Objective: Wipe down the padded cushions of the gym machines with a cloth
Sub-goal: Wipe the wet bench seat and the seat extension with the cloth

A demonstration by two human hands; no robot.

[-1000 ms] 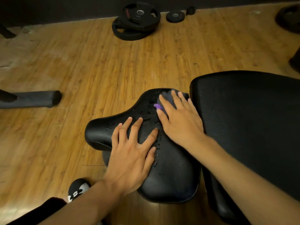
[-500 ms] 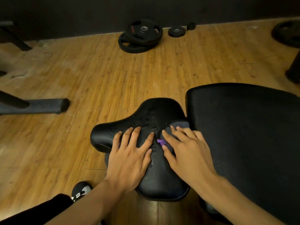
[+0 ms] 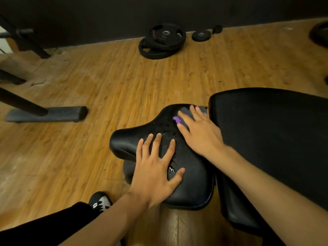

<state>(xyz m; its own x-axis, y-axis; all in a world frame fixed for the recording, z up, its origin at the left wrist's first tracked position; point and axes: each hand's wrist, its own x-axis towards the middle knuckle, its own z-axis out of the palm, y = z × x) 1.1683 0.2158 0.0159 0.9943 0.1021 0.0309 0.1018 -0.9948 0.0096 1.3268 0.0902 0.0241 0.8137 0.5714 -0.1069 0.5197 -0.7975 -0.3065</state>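
A black padded seat cushion (image 3: 193, 176) sits in the middle, speckled with water droplets. My left hand (image 3: 156, 167) lies flat on its near left part, fingers spread. My right hand (image 3: 200, 132) presses a grey cloth (image 3: 184, 110) with a purple tag onto the seat's far end, fingers straight; most of the cloth is hidden under the hand. A larger black back pad (image 3: 271, 139) stands right beside the seat.
Wooden floor all around. Stacked black weight plates (image 3: 162, 41) and a small plate (image 3: 201, 35) lie by the dark far wall. A machine foot with a foam-covered bar (image 3: 48, 114) lies at the left. My shoe (image 3: 100, 202) is below the seat.
My right hand has slid the cloth from the middle of the seat back up to its far end. My left hand stays pressed on the seat.
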